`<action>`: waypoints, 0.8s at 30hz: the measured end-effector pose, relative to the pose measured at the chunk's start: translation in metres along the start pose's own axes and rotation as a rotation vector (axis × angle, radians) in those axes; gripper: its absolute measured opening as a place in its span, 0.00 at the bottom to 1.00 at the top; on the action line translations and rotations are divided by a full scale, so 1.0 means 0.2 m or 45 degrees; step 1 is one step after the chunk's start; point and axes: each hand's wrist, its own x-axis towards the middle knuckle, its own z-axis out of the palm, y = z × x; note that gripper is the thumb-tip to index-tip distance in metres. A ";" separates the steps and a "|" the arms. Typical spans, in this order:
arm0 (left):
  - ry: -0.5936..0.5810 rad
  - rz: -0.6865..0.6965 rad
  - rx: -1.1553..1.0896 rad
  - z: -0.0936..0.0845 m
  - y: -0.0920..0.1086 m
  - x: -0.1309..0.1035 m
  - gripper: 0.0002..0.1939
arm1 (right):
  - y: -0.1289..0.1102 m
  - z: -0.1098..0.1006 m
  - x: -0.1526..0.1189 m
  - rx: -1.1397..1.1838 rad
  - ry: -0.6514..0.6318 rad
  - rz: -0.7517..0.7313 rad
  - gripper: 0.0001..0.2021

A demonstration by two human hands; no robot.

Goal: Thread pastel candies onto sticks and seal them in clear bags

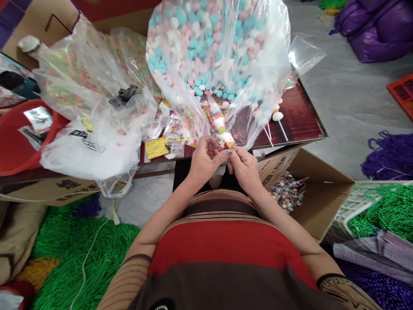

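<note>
Both hands meet at the table's front edge, round the lower end of a clear-wrapped candy skewer with pink, blue, white and yellow pieces. My left hand pinches it from the left. My right hand is closed at its base from the right, fingertips touching the left ones. Behind it a large clear bag of pink, blue and white candies lies open. Gold twist ties and small printed packets lie to the left. Skewers with white sticks rest to the right.
Bags of colourful candy, a white plastic bag and a red basin fill the left. Below right, an open cardboard box holds wrapped skewers, beside a white crate. Green strands cover the lower left floor.
</note>
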 end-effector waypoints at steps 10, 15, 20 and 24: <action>0.032 0.042 0.394 0.02 -0.02 0.00 0.11 | 0.01 0.00 -0.03 -0.242 -0.032 -0.174 0.17; 0.062 0.040 0.443 0.02 -0.02 0.01 0.05 | 0.04 -0.03 -0.02 -0.401 0.051 -0.237 0.16; 0.127 0.198 0.512 0.04 0.00 -0.01 0.07 | 0.03 -0.04 0.01 -0.469 0.116 -0.219 0.14; 0.108 0.370 0.619 0.05 0.01 -0.04 0.06 | 0.01 0.00 0.02 -0.251 0.124 -0.109 0.19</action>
